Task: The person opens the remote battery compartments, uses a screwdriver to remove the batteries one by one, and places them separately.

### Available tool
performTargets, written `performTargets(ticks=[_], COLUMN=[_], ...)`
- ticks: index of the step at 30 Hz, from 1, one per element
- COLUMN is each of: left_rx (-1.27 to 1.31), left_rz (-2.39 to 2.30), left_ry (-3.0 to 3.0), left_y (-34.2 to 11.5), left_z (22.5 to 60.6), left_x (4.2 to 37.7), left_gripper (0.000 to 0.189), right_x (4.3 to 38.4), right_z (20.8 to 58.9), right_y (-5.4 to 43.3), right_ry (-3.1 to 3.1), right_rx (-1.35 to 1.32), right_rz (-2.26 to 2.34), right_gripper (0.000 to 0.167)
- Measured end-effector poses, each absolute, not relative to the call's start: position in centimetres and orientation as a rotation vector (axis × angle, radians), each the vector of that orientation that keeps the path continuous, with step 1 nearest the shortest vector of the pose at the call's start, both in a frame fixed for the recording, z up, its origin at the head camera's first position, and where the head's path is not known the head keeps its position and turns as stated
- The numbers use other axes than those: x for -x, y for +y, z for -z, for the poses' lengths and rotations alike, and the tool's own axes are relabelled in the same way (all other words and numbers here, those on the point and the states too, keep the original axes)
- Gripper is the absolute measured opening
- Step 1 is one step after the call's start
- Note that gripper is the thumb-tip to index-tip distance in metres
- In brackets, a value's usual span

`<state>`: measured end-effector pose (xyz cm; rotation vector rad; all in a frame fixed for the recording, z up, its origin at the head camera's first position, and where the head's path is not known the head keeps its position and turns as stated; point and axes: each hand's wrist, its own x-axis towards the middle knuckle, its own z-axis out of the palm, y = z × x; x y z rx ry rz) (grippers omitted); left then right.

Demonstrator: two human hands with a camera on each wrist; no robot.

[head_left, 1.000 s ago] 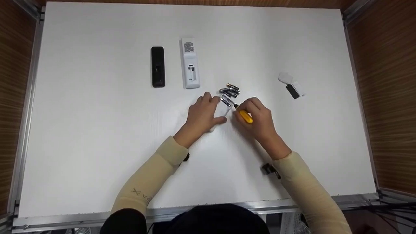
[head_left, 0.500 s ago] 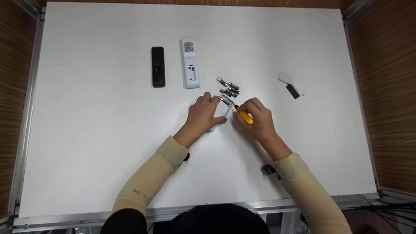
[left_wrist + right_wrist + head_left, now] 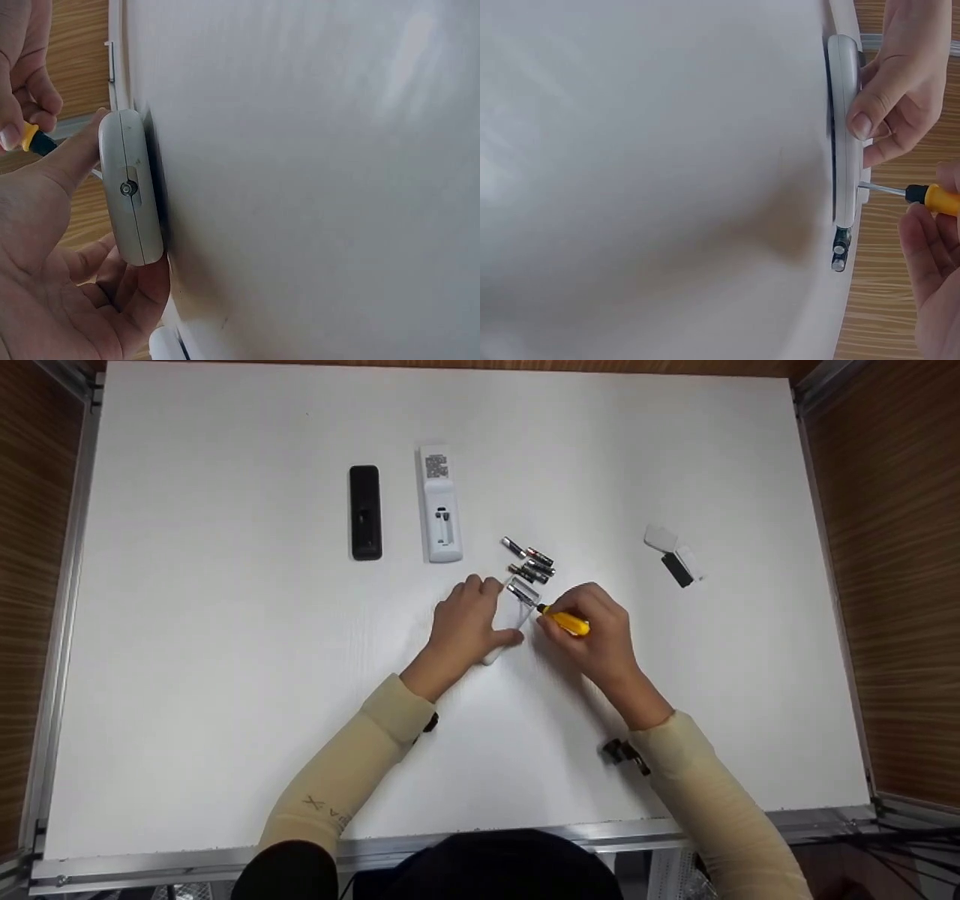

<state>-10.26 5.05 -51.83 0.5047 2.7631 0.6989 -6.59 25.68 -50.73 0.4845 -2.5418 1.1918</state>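
Note:
My left hand grips a white remote control on the table, thumb along one long side and fingers on the other. Its battery compartment faces up at the far end. My right hand pinches a screwdriver by its yellow handle, the metal tip down at the compartment. In the right wrist view the screwdriver's shank meets the upper face of the remote. Just beyond the remote lie several loose batteries, one of them slightly apart.
A black remote and a long white remote with an uncovered battery compartment lie farther back, left of the batteries. Off to the right are two pale covers and a small black cover. Wood-patterned panels border the table.
One battery has come to lie beyond the pile since a second ago. The screwdriver's handle has swung slightly right and toward the far side, its shank shifting at the compartment. My left hand stays in place.

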Motion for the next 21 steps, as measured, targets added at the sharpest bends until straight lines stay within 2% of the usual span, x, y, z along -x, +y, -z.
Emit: performTargets(ticks=[11,21], left_rx=[-0.51,-0.501], left_rz=[-0.673,-0.68], left_ry=[2.75,2.716], left_y=[5.1,5.2], left_z=[51.7,51.5], left_x=[10.4,10.6], left_gripper=[0.066,0.064], right_x=[7.9,9.2], right_z=[49.0,46.7], right_y=[25.0,23.2], right_ry=[-2.669,-2.905], right_rx=[-0.413,-0.369], right_rz=[-1.103,-0.922], right_gripper=[0.024,0.018])
